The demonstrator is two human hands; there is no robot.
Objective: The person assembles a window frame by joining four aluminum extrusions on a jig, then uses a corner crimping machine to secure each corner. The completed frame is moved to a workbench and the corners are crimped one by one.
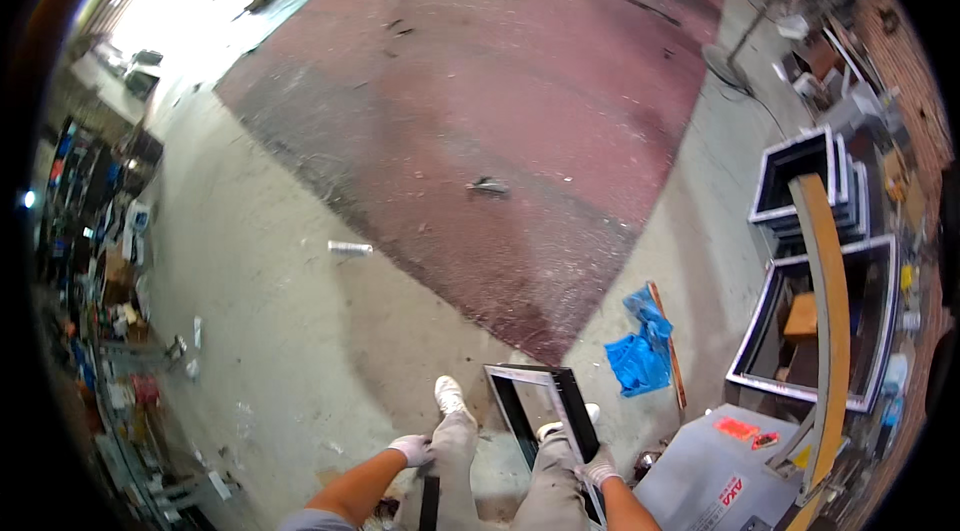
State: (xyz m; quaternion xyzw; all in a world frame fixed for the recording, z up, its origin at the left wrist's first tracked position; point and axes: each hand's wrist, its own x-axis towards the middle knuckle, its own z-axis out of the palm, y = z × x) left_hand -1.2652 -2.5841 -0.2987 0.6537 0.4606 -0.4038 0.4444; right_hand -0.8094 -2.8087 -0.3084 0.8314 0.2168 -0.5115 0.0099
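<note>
My right hand [600, 468], in a pale glove, is closed on the side of a black rectangular frame [575, 413]. The frame hangs tilted in front of my right leg, and its pale top strip faces up. My left hand [412, 449], also gloved, is beside my left thigh; its fingers are too small and blurred to make out. Just below it a narrow black strip [430, 503] lies against my trousers; whether the hand touches it cannot be told.
A grey machine [700, 476] with a curved yellow-brown arm [828, 331] stands close on my right. Beyond it are a large black frame [885, 331] and a stack of frames [795, 176]. Blue plastic [640, 361], a stick and a white tube [350, 248] lie on the floor. Cluttered shelves [100, 331] line the left.
</note>
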